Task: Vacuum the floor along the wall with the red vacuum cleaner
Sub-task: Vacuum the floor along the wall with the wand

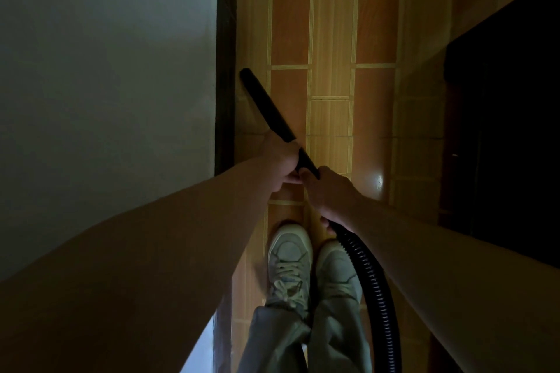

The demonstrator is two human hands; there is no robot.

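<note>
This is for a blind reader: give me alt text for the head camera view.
The left hand and right hand grip a black vacuum nozzle, its tip by the dark baseboard under the wall. A ribbed hose trails past pale sneakers on the tiled floor.

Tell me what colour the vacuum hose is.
Black and ribbed: the hose shows best in the head view, the only one.

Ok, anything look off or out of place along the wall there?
Nothing stands out. The left hand and right hand grip the black nozzle, its tip at the dark baseboard; the tiled floor shows no spill or damage.
</note>
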